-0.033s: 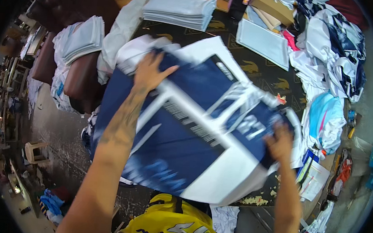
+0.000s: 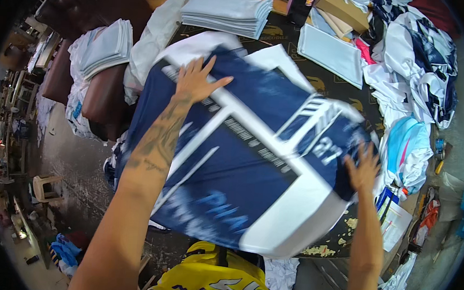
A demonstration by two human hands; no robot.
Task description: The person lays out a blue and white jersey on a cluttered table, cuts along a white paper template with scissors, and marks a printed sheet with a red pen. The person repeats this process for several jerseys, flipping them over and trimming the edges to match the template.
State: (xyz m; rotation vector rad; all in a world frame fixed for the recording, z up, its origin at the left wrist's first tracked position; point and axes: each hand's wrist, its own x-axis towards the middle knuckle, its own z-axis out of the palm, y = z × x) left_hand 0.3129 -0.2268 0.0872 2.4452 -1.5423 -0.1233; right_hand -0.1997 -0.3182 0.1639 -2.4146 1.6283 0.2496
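Note:
A navy and white sports jersey (image 2: 256, 119) lies spread at a slant across a dark table, its lower edge overhanging toward me. White lettering, dark strips and white stripes mark its front; parts are blurred by motion. Palm down on its upper left sits my left hand (image 2: 197, 82), fingers stretched and thumb apart. My right hand (image 2: 363, 167) rests at the jersey's right end, near a dark blue part, with fingers spread. More white cloth (image 2: 282, 59) shows beneath or behind the jersey's far edge.
Folded pale cloths (image 2: 226, 12) are stacked at the back, with another folded cloth (image 2: 332, 53) to their right. A phone (image 2: 300, 8) stands near a cardboard box (image 2: 341, 9). Piled garments (image 2: 413, 61) line the right side. At left, a brown armchair (image 2: 102, 99) bears another cloth stack (image 2: 107, 48).
The jersey has shifted to the right, and both hands have moved rightward with it. My right hand's fingers now show more clearly spread.

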